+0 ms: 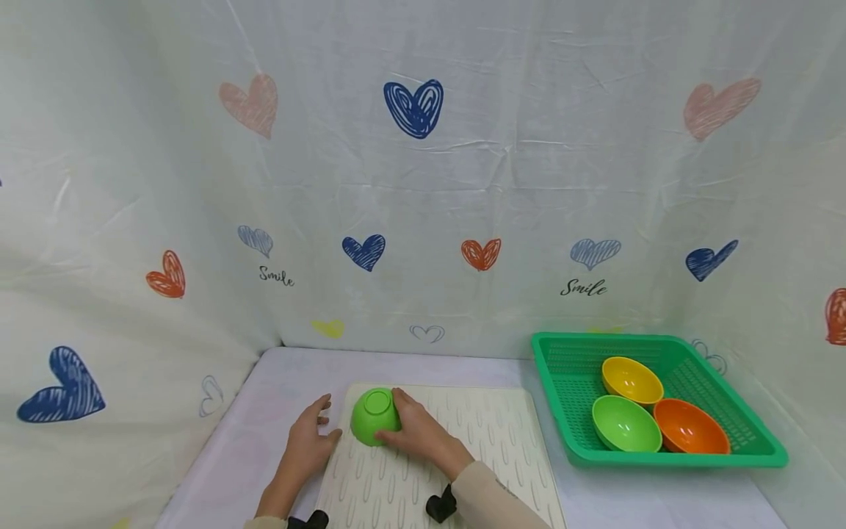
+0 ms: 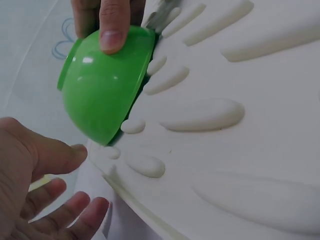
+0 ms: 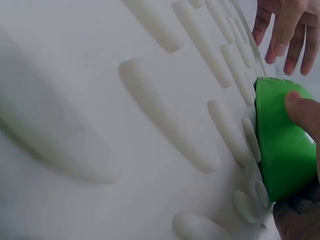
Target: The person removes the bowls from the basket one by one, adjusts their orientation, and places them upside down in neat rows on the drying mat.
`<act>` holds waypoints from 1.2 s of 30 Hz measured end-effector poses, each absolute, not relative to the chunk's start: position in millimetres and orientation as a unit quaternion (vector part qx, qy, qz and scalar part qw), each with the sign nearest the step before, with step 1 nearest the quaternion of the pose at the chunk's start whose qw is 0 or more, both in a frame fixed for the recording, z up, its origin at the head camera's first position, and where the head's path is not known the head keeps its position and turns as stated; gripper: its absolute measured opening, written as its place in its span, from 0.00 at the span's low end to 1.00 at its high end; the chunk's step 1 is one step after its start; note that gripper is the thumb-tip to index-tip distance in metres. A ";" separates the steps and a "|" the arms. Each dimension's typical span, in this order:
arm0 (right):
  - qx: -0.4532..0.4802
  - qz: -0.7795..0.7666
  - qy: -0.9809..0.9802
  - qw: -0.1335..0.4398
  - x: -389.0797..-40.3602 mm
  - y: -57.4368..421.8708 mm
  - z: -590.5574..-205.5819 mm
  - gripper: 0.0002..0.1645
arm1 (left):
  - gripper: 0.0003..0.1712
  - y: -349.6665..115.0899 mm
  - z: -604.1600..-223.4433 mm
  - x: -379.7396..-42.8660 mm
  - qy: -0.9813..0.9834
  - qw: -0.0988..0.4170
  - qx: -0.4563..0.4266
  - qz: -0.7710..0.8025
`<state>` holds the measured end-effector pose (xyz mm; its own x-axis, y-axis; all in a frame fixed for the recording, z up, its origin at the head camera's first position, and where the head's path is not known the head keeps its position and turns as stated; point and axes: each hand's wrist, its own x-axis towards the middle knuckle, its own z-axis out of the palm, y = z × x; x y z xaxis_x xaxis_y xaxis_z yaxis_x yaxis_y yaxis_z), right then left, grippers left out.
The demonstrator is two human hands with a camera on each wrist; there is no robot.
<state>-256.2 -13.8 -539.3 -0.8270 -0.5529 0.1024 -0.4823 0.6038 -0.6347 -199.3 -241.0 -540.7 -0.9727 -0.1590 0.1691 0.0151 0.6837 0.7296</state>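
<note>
Green bowl sits upside down within the right hand's grip.

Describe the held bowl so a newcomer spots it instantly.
Find the cream ridged mat on the table. At its far left corner, the right hand grips the upturned green bowl. Unlike the mouth-up green bowl in the basket, it shows its foot ring on top.

"What's hanging behind the tabletop?"
"A white sheet, printed with coloured hearts and the word "Smile" twice over."
"And over on the right?"
"A green basket with three bowls: yellow, lime, orange."
</note>
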 end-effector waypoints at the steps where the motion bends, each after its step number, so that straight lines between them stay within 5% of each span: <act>1: -0.290 -0.339 0.894 0.053 -256.1 -13.8 -539.0 0.57 | 0.39 -242.0 -541.1 -199.3 -0.912 0.117 0.043 -0.390; 8: -0.289 -0.340 0.893 0.058 -255.8 -13.8 -539.3 0.58 | 0.31 -241.8 -539.4 -198.3 -0.920 0.088 0.075 -0.374; 16: -0.284 -0.341 0.894 0.063 -254.9 -11.8 -538.0 0.63 | 0.10 -237.7 -531.6 -198.1 -0.934 0.050 0.094 -0.342; 23: -0.296 -0.337 0.893 0.043 -261.0 1.2 -511.8 0.74 | 0.09 -233.7 -520.5 -201.3 -0.943 0.027 0.105 -0.314; 36: -0.245 -0.350 0.902 -0.053 -305.8 84.2 -442.4 0.71 | 0.08 -234.8 -521.1 -202.4 -0.945 0.017 0.109 -0.308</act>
